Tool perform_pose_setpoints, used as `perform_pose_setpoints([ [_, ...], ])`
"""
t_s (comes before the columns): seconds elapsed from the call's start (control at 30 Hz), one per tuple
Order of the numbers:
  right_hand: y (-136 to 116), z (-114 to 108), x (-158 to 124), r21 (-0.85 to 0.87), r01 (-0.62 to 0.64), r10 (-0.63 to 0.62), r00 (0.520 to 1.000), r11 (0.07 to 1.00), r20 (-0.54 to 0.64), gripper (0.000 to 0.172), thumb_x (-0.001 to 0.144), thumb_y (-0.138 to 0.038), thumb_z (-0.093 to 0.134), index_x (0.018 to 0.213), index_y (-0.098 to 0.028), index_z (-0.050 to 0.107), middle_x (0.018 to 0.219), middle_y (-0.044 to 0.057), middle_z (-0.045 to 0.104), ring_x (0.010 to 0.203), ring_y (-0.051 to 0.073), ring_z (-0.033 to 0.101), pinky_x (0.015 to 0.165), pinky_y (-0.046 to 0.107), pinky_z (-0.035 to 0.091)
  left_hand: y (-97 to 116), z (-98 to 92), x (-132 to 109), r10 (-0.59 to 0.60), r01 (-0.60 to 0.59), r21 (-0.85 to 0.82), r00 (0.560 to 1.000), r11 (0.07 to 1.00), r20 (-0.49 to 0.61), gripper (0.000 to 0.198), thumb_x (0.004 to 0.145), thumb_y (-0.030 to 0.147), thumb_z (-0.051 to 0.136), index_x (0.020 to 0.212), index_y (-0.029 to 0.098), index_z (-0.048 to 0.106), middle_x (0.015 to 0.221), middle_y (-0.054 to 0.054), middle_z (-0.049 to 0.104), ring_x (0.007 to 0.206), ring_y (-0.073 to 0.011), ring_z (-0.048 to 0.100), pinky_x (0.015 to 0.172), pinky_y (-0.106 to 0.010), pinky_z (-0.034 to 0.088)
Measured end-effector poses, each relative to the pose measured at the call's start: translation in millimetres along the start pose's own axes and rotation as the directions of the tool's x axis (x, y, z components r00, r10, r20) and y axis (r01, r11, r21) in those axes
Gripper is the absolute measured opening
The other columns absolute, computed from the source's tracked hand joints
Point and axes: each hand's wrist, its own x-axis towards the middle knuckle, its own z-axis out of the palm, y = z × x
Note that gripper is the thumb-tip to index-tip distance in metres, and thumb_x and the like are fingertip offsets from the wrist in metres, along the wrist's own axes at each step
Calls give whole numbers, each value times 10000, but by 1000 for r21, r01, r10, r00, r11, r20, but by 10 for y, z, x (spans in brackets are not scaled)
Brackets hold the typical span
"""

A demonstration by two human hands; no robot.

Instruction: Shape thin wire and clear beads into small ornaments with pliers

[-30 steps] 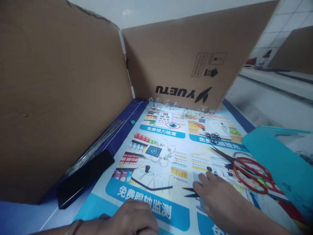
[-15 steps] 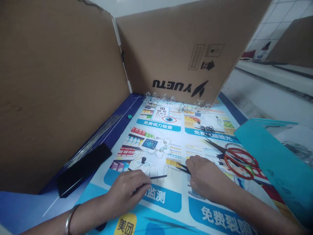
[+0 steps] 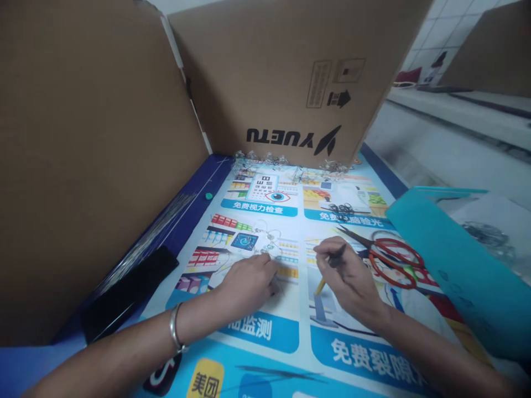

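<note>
My left hand (image 3: 249, 282) is closed, knuckles up, over the middle of the printed sheet. A small dark bit shows beneath its fingers, but I cannot make out what they hold. Just beyond the fingertips lies a flower-like shape of bent clear wire loops (image 3: 267, 235). My right hand (image 3: 348, 279) is curled, palm turned inward, around black tweezers (image 3: 337, 255), which are mostly hidden by the fingers. To the right of that hand, scissors with red handles (image 3: 394, 257) rest on the sheet, apart from it.
Cardboard panels (image 3: 290, 72) wall the left and back. Thin wires (image 3: 153, 232) and a black glossy case (image 3: 128, 296) lie at left. Coiled dark wire (image 3: 342, 210) and wire pieces (image 3: 269, 160) sit farther back. A turquoise box (image 3: 448, 265) holding wire stands right.
My left hand has moved right and away from me, and the dark strip at its fingers is now out of sight. My right hand has turned, its tweezers no longer pointing left.
</note>
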Motion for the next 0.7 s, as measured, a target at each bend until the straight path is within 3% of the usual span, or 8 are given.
perform_pose_setpoints([
  [0.17, 104, 107, -52, 67, -48, 46, 999, 997, 26, 68, 866, -235, 385, 890, -213, 445, 859, 31, 491, 796, 159, 499, 722, 319, 434, -27, 166, 32, 21, -20, 28, 1000, 999, -18, 127, 834, 145, 422, 888, 158, 536, 859, -51, 560, 788, -211, 577, 662, -341, 483],
  [0.4, 92, 176, -80, -38, -74, 77, 992, 997, 101, 89, 857, -262, 390, 893, -201, 444, 839, 29, 504, 780, 167, 504, 717, 321, 430, -12, 252, -42, 69, -61, 123, 996, 991, -63, 160, 847, 91, 366, 936, 125, 495, 857, -89, 538, 761, -221, 559, 615, -332, 467],
  [0.53, 101, 177, -87, -63, -131, 141, 971, 989, 195, 196, 891, -322, 359, 991, -192, 465, 958, 67, 534, 903, 201, 511, 793, 367, 424, -50, 174, -75, 1, -1, -6, 998, 1000, -55, 118, 871, 129, 341, 915, 137, 450, 747, -54, 550, 647, -199, 562, 540, -288, 422],
  [0.7, 116, 155, -115, 44, -259, 248, 953, 965, 174, 267, 901, -366, 336, 1055, -192, 468, 953, 69, 573, 864, 194, 536, 770, 350, 437, -76, -11, -92, -147, 119, -325, 987, 938, -62, 103, 901, 174, 316, 885, 182, 418, 694, -4, 563, 570, -146, 539, 491, -226, 364],
])
